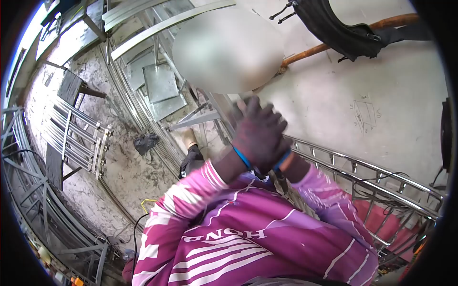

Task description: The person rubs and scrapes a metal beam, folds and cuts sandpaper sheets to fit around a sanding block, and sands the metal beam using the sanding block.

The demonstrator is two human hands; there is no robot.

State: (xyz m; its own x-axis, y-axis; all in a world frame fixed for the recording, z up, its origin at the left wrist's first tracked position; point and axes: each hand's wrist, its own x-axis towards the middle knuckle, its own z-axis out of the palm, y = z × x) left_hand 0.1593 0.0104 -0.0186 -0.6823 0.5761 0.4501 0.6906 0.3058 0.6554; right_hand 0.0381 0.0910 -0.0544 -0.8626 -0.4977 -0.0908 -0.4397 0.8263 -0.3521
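Observation:
Both my hands wear dark gloves with blue cuffs and are pressed together in front of my chest. My left hand point(258, 131) lies over the other, its blurred fingers bent around it. Most of my right hand point(280, 148) is behind the left, so its fingers are hard to make out. No tool or part shows between the palms. Below them is my purple and white striped shirt point(229, 238). A shiny metal rail frame point(362, 177) stands just right of my hands, with a dark cable over it.
Metal plates point(161, 83) and long tubes lie on the left floor, beside a welded tube grille point(74, 133) on supports. A person's foot point(190, 137) is near the tubes. A black bag point(336, 26) and wooden pole point(310, 53) are upper right. A blurred patch hides the top middle.

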